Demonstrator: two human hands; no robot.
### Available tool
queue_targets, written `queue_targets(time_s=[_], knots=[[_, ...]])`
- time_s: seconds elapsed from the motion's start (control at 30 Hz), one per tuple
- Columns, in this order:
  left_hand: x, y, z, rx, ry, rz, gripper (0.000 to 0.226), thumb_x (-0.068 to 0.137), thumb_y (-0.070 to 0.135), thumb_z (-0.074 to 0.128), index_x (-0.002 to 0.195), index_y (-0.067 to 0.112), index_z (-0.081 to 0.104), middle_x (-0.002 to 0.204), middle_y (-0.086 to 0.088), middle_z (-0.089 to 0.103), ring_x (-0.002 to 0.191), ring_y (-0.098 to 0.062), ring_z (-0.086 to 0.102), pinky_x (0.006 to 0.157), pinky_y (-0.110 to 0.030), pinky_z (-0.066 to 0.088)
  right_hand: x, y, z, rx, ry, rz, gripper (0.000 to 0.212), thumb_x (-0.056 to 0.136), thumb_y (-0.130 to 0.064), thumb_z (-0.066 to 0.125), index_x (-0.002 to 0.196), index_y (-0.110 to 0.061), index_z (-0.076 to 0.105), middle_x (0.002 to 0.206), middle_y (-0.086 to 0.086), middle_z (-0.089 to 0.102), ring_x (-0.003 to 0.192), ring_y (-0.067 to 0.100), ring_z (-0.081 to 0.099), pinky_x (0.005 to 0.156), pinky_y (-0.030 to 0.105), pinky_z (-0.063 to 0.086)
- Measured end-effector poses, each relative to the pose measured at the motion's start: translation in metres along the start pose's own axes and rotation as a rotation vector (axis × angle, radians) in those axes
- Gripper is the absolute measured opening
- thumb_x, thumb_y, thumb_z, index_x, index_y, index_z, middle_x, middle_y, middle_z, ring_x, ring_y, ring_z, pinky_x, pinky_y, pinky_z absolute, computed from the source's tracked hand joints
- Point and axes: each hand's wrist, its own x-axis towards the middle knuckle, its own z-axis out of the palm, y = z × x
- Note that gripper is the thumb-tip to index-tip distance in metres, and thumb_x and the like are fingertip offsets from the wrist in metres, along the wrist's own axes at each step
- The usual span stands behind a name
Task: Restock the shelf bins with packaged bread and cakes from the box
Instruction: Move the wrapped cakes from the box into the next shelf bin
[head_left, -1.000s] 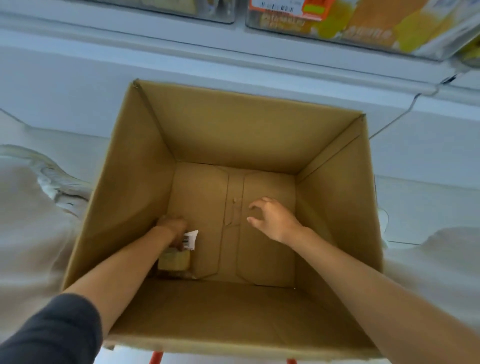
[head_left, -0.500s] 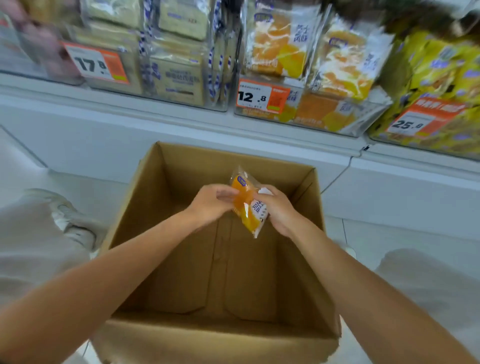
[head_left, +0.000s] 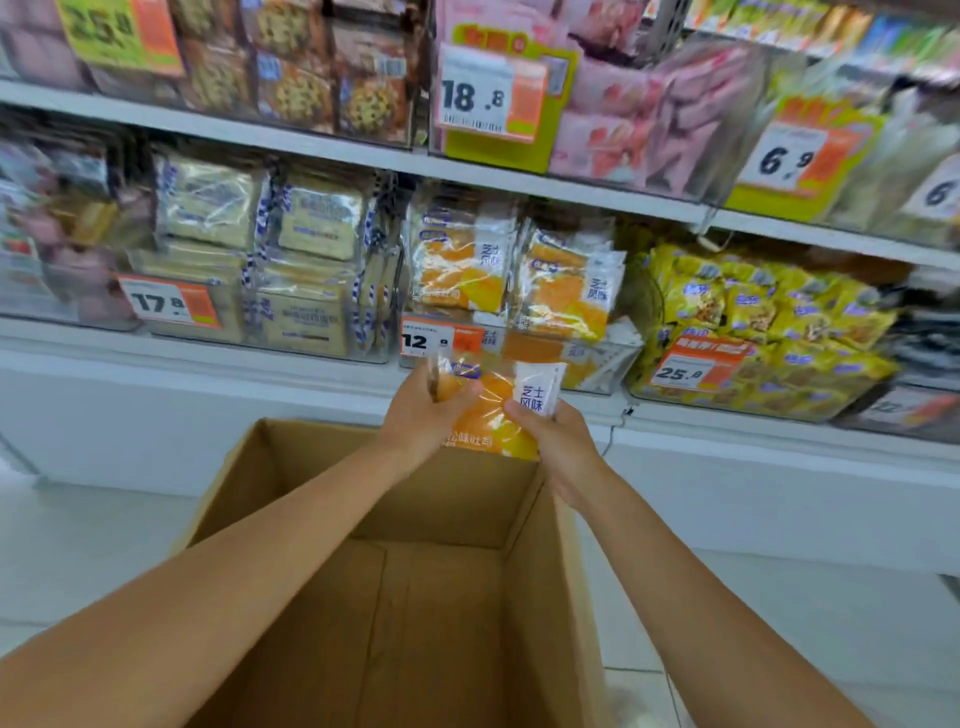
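Both hands hold one orange and white bread packet (head_left: 493, 410) above the far edge of the open cardboard box (head_left: 436, 582). My left hand (head_left: 421, 415) grips its left side and my right hand (head_left: 556, 441) pinches its right side near the white label. The packet hangs just below and in front of a clear shelf bin (head_left: 597, 364) with the same orange packets, marked 12.8. No goods show in the visible part of the box.
Left of that bin is a bin of pale sliced bread (head_left: 291, 270) priced 17.8; to the right a bin of yellow packets (head_left: 769, 332) priced 25.8. Upper shelves hold cookies and pink packets. The white shelf base and pale floor surround the box.
My left hand took a packet from the box bottom, then both hands lifted it out and up toward the shelf. The view tilted up from the box to the shelves.
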Motion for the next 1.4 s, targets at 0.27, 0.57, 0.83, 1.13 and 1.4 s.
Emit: queue_targets(time_s=[0.27,0.57,0.83,1.13,1.4], knots=[[0.114,0.057,0.051,0.47,0.176,0.542,0.091,0.08,0.047,0.074,0.152,0.026,0.022,0.133,-0.001,0.053,0.123,-0.021,0.047,0.105,-0.043,0.041,0.072,-0.079,-0.064,-0.021,0.276,-0.331,0.015,0.088,-0.022,0.07,0.102,-0.019,0.068,0.094,-0.001,0.073,0.083,0.01,0.07,0.074,0.036,0.06],[0.185,0.091,0.037,1.42,-0.152,0.723,0.132,0.052,0.099,0.035,0.156,0.026,0.002,0.163,0.004,0.015,0.151,-0.016,0.003,0.115,-0.064,-0.009,0.119,-0.085,-0.071,-0.107,0.257,-0.302,0.044,0.07,-0.01,0.08,0.103,-0.029,0.059,0.098,0.0,0.067,0.082,0.012,0.066,0.073,0.027,0.058],[0.19,0.085,0.029,1.303,-0.134,0.792,0.124,0.055,0.097,0.044,0.154,0.029,0.015,0.16,0.005,0.024,0.15,-0.014,0.01,0.119,-0.056,-0.009,0.133,-0.089,-0.081,-0.097,0.305,-0.416,0.061,0.075,-0.015,0.081,0.126,-0.021,0.048,0.121,0.005,0.059,0.099,0.014,0.065,0.072,0.024,0.056],[0.179,0.066,0.037,1.32,0.046,0.906,0.121,0.059,0.087,0.054,0.156,0.024,0.018,0.162,-0.004,0.018,0.151,-0.023,0.012,0.121,-0.055,0.002,0.117,-0.055,-0.067,-0.253,0.577,-0.552,0.068,0.079,-0.032,0.079,0.134,-0.017,0.043,0.131,0.0,0.041,0.117,0.012,0.05,0.096,0.025,0.049],[0.178,0.076,0.033,1.308,-0.084,0.741,0.108,0.071,0.078,0.059,0.156,0.03,0.011,0.163,0.008,0.014,0.151,-0.014,0.003,0.119,-0.057,-0.005,0.115,-0.077,-0.063,-0.228,0.414,-0.479,0.041,0.083,-0.017,0.075,0.111,-0.018,0.044,0.094,-0.008,0.06,0.082,0.008,0.061,0.06,0.013,0.047]])
